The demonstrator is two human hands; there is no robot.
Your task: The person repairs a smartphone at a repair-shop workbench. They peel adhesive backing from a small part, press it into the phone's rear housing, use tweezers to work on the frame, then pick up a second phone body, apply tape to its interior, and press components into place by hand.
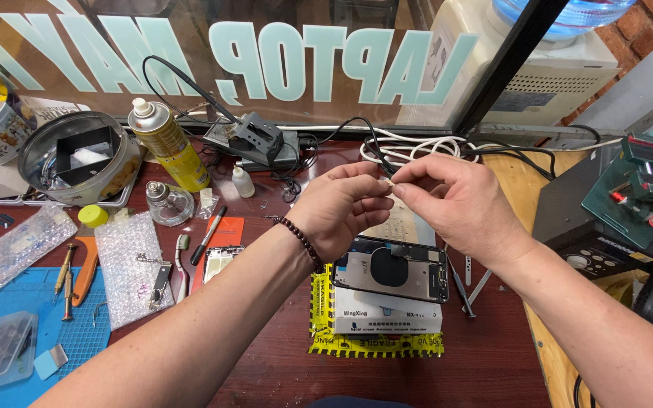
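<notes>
Together, the left hand (345,208) and the right hand (459,200) meet above the bench, fingertips pinched on one tiny pale part (388,183), too small to identify. A dark bead bracelet (301,242) circles the left wrist. Just below lies an opened phone housing (393,270), back up, its black round coil and metal frame bare, resting on a white box (387,317) bound in yellow tape; judging by that, the phone is stripped and reassembly has hardly begun. Left of it lie bubble wrap (131,266), a blue mat (77,332) and screwdrivers (66,270); farther off stand a yellow spray can (166,143) and a round tin (77,155).
</notes>
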